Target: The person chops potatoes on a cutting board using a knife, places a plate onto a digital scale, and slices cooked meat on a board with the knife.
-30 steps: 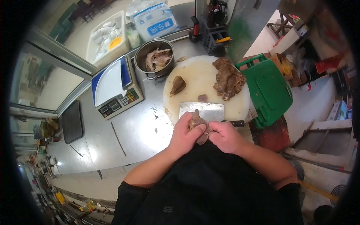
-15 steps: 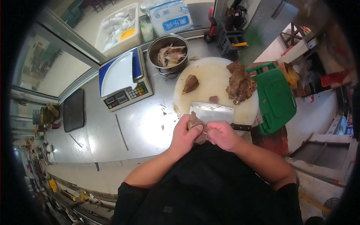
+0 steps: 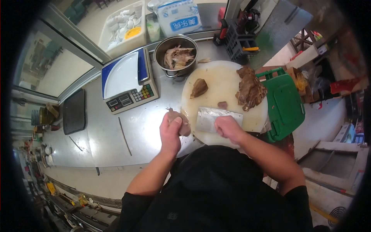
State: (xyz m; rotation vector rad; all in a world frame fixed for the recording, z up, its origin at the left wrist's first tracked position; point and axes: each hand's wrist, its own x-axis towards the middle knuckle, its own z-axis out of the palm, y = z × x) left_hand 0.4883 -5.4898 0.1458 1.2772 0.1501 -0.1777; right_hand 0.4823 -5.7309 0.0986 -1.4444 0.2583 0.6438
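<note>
My left hand (image 3: 170, 131) is wrapped round a brown piece of meat (image 3: 183, 124), left of the round cutting board (image 3: 215, 73). Over the cleaver (image 3: 206, 118) is my right hand (image 3: 228, 127), its fingers curled in; what they hold, if anything, is hidden. The cleaver lies flat near the board's front edge, with a small meat scrap (image 3: 222, 104) just behind the blade. A dark brown chunk (image 3: 199, 88) sits on the board's left part, and a larger heap of brown meat (image 3: 250, 89) on its right.
A steel pot (image 3: 176, 72) with meat and bones stands behind the board, beside a scale (image 3: 133, 100). A green bin lid (image 3: 286, 106) adjoins the board's right side. Farther left lies a black tray (image 3: 74, 112). A white tub (image 3: 145, 36) stands behind the scale.
My hands have moved apart. The left went left with the meat; the right moved over the cleaver blade. The view has shifted, so the board and pot appear farther right than in the earliest frame.
</note>
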